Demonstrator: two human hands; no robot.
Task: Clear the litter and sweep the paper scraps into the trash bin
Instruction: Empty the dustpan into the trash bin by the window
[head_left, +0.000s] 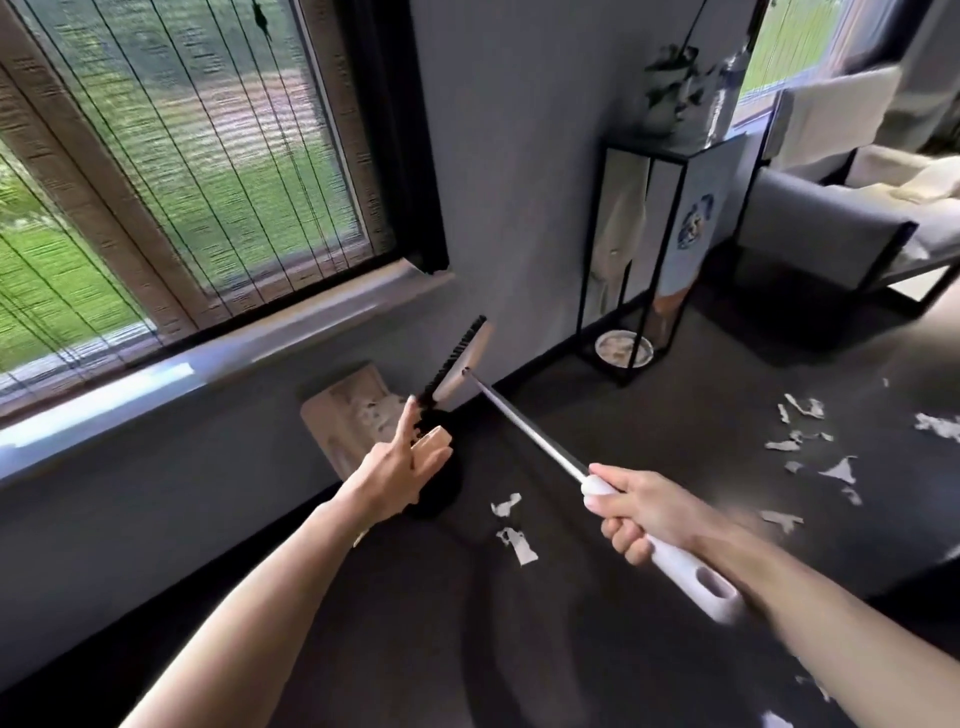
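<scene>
Head cam: right hand (639, 512) fingers curl round the broom pole (530, 428), left hand (400, 467) pinches the brush head (460, 353), so the wobbly pole tip might slip off it.

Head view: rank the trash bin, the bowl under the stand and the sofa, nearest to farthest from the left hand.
1. trash bin, just behind the left hand.
2. bowl, under the stand, to the right.
3. sofa, far right.
</scene>
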